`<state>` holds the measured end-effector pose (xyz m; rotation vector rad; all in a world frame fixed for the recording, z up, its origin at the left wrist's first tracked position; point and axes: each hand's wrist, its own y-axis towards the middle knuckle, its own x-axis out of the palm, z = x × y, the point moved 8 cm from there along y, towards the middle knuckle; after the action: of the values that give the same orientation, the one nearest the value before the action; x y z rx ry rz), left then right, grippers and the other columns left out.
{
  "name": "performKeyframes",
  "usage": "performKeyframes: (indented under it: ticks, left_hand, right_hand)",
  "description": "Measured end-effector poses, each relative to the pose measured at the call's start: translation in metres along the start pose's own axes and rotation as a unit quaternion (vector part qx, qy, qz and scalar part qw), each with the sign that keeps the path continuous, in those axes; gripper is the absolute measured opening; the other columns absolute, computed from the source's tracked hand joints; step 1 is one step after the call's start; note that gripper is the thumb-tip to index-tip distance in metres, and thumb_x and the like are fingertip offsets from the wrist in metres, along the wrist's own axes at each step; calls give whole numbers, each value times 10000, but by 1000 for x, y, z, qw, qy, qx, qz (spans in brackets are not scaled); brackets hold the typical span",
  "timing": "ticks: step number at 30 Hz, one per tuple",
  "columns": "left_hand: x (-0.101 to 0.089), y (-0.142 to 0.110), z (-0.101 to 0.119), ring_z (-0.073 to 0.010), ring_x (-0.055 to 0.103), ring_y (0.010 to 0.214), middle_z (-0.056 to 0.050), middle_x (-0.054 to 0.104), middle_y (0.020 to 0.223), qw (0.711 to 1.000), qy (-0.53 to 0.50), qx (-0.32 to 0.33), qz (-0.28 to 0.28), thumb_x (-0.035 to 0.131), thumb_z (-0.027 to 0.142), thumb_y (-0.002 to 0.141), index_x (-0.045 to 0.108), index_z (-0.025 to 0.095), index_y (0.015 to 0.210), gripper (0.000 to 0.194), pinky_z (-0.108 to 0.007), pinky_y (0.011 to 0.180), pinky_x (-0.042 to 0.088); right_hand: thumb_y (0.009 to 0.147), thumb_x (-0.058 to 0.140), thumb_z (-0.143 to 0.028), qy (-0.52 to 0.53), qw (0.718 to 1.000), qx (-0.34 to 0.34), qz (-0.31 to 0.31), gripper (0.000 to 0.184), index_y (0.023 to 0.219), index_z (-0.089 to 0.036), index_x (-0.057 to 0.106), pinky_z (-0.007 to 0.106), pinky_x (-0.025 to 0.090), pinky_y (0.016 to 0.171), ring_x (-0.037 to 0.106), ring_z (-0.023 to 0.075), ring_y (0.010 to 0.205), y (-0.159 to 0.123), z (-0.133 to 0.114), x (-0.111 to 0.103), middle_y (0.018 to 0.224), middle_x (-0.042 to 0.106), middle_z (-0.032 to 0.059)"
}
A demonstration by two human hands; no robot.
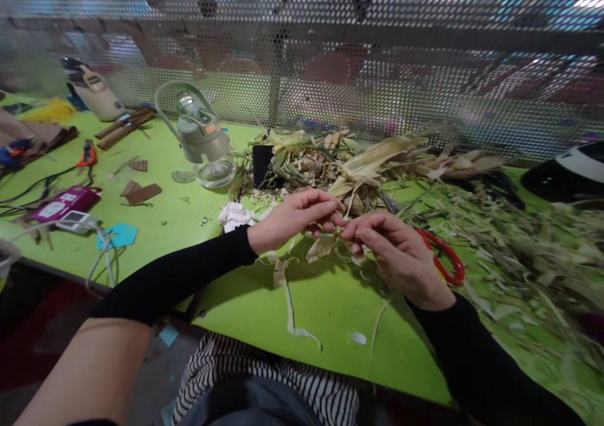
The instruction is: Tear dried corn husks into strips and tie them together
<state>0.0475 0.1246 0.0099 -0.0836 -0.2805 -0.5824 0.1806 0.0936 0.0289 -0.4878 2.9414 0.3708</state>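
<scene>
My left hand point(297, 217) and my right hand point(399, 256) meet above the green table point(325, 300), fingertips pinched together on a piece of dried corn husk point(325, 245). A long pale husk strip point(289, 300) hangs from that piece and trails over the table towards me. Both arms wear black sleeves. A heap of dried corn husks and leaves point(363, 162) lies just behind my hands.
Red-handled scissors point(443, 259) lie under my right hand. A clear water bottle point(202, 136) stands at back left, beside a black block point(262, 165). A pink device point(63, 202), cables and brown scraps lie left. Loose husk litter point(519, 256) covers the right. A perforated metal screen point(330, 67) backs the table.
</scene>
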Motion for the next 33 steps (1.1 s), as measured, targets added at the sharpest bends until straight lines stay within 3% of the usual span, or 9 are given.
performKeyframes:
  ticks: [4, 9, 12, 15, 21, 26, 30, 33]
  left_hand:
    - [5, -1, -10, -37, 594, 607, 8, 685, 770, 998, -23, -64, -15, 638, 229, 923, 597, 123, 913, 114, -194, 602, 437]
    - [10, -5, -11, -35, 579, 571, 32, 664, 699, 998, 8, -70, -7, 655, 208, 910, 577, 117, 908, 120, -207, 616, 448]
    - [9, -5, -9, -47, 568, 533, 48, 658, 673, 998, 46, -47, 8, 655, 216, 914, 512, 152, 935, 158, -210, 574, 434]
    - [9, -5, -7, -55, 549, 503, 70, 641, 651, 998, 68, -18, 3, 666, 249, 911, 442, 192, 934, 232, -206, 538, 409]
    - [17, -8, -6, -58, 548, 591, 58, 585, 703, 996, 79, -21, -44, 648, 262, 903, 475, 173, 940, 198, -223, 609, 445]
    - [18, -11, 8, -70, 548, 730, 21, 575, 838, 978, 192, 72, -37, 682, 186, 842, 526, 157, 949, 191, -221, 684, 455]
    - [22, -16, 17, -105, 620, 821, -35, 655, 959, 940, 297, 167, -31, 631, 224, 903, 555, 162, 1013, 147, -257, 777, 516]
    - [26, -21, 21, -138, 660, 897, -58, 703, 1020, 894, 388, 225, -21, 570, 201, 946, 589, 177, 1080, 137, -296, 835, 530]
  right_hand:
    - [914, 689, -449, 17, 999, 0, 27, 207, 860, -249, 685, 233, 466, 596, 559, 103, 652, 3, 4, -5, 882, 686, 2]
    - [907, 685, -465, -67, 995, 11, 74, 251, 853, -223, 649, 227, 434, 517, 492, 54, 559, 4, 2, -6, 1145, 683, 29]
    - [916, 654, -496, -90, 992, 51, 75, 265, 927, -231, 640, 227, 423, 490, 514, 84, 548, 3, 9, -3, 914, 695, 20]
    - [910, 644, -521, -95, 991, 69, 71, 287, 913, -237, 605, 229, 403, 469, 516, 110, 528, 4, 14, 0, 662, 597, -28]
    - [891, 656, -549, -70, 993, 65, 70, 328, 876, -235, 562, 222, 354, 459, 449, 95, 517, 6, 14, 1, 621, 531, -54]
    - [882, 659, -576, -38, 992, 96, 72, 372, 854, -216, 571, 217, 264, 436, 348, 75, 487, 3, 15, 2, 574, 457, -75]
    - [850, 691, -595, -6, 991, 116, 70, 400, 874, -207, 595, 214, 254, 439, 351, 72, 500, 2, 18, 4, 594, 467, -70]
    - [844, 696, -599, 3, 991, 119, 65, 407, 896, -201, 631, 217, 274, 448, 377, 80, 521, 2, 19, 6, 617, 483, -58]
